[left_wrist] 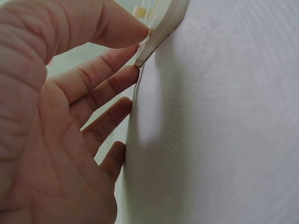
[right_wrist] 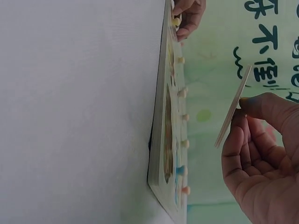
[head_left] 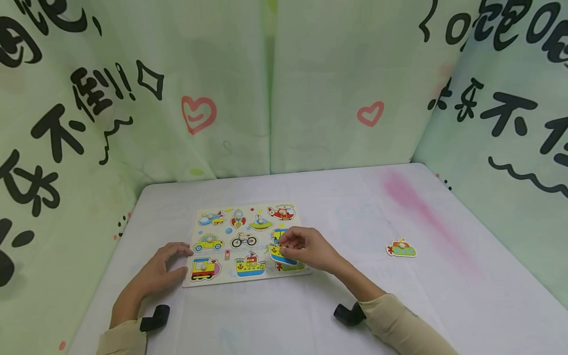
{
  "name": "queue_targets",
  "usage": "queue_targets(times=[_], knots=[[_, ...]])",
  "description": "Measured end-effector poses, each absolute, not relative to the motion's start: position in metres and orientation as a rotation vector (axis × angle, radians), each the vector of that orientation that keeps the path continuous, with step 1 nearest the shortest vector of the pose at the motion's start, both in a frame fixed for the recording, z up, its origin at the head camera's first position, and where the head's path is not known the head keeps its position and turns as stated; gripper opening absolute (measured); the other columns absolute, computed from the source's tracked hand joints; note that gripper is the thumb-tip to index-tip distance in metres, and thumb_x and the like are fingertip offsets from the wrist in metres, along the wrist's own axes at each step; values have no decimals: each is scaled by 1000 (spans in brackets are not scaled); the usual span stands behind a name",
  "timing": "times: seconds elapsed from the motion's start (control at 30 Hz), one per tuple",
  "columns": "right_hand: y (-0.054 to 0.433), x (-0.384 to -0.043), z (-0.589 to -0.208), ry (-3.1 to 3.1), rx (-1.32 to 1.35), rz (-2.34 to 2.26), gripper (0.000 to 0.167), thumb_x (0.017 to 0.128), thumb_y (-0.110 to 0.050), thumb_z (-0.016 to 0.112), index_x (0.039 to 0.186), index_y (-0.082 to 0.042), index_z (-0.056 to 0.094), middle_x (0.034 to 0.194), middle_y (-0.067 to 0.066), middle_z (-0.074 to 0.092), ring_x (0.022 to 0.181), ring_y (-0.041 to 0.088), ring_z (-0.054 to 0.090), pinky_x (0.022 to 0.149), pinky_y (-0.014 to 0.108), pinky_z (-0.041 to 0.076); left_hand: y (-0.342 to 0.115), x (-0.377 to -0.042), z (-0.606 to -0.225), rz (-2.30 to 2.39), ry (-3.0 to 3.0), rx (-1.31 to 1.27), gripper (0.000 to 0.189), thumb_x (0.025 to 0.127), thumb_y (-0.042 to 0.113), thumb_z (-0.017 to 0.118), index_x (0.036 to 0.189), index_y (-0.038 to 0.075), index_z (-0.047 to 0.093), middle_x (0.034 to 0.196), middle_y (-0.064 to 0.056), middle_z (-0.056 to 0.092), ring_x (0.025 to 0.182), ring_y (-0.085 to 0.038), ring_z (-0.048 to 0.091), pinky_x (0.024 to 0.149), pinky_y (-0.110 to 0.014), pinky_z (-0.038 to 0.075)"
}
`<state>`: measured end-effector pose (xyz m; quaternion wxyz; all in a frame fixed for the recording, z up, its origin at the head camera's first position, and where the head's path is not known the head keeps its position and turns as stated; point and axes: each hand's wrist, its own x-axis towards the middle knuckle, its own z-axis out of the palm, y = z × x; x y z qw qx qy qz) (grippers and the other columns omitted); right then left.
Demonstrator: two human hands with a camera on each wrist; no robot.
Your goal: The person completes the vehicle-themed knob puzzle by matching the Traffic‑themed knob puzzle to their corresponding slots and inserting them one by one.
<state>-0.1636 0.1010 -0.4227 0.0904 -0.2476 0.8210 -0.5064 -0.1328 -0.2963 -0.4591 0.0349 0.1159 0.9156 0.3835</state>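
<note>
My right hand (head_left: 312, 249) pinches a flat yellow-and-blue ship puzzle piece (head_left: 282, 255), seen edge-on in the right wrist view. The piece is raised and tilted over the lower right of the puzzle board (head_left: 222, 282), partly covering a submarine picture (head_left: 290, 266). Its knob is hidden by the fingers. A ship picture (head_left: 250, 265) lies left of it, in the bottom row. At the board's left edge, my left hand (head_left: 158, 268) touches with thumb and fingertips, its fingers fairly straight in the left wrist view (left_wrist: 70, 130).
A loose submarine piece (head_left: 401, 248) lies on the white-covered table (head_left: 355, 207), right of the board. Knobs (right_wrist: 182, 93) stand up from the board. Black wrist devices (head_left: 155, 318) sit by both sleeves. Green cloth walls (head_left: 310, 98) enclose the back and sides.
</note>
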Motion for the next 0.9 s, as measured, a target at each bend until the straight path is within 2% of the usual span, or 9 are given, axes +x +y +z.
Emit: queue_targets(times=[0.6, 0.9], knots=[[71, -164, -430, 2365, -801, -1508, 13, 90, -8, 75, 102, -3, 71, 87, 1, 67, 75, 12, 61, 67, 20, 53, -297, -134, -459, 1184, 2814, 372, 33, 86, 2, 72, 117, 8, 65, 139, -21, 55, 136, -46, 43, 114, -68, 31], [55, -164, -431, 2410, -818, -1417, 11, 91, -11, 74, 102, -9, 71, 85, -3, 64, 76, 11, 59, 67, 19, 52, -297, -134, -459, 1185, 2820, 378, 33, 85, 2, 71, 117, 7, 65, 138, -20, 55, 135, -46, 43, 114, -68, 30]])
